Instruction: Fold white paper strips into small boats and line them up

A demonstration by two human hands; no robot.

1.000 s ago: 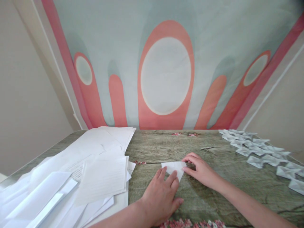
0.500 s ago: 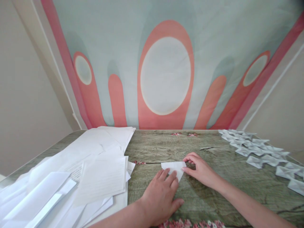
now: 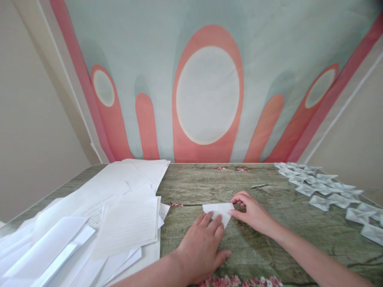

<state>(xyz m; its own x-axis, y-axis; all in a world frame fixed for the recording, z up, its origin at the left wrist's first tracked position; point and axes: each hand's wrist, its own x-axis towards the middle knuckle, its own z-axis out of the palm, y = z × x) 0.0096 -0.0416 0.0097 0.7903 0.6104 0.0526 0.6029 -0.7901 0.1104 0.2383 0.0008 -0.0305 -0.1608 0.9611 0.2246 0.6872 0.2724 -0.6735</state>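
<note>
Two hands [image 3: 205,241] [image 3: 253,213] and one white paper [image 3: 223,208] occupy five o'clock. Folded pieces [image 3: 341,200] at four and sheets [image 3: 128,221] at eight overlap past counting.

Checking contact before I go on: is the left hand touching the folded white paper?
Touching. The head view shows the left hand with its fingers laid flat across the folded white paper.

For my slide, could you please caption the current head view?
Left hand rests on white paper; right hand pinches its right corner.

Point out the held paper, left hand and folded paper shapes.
Held paper [image 3: 220,207], head view: upper part.
Left hand [image 3: 203,243], head view: its back.
Folded paper shapes [image 3: 318,203], head view: one shape's left half.
</note>
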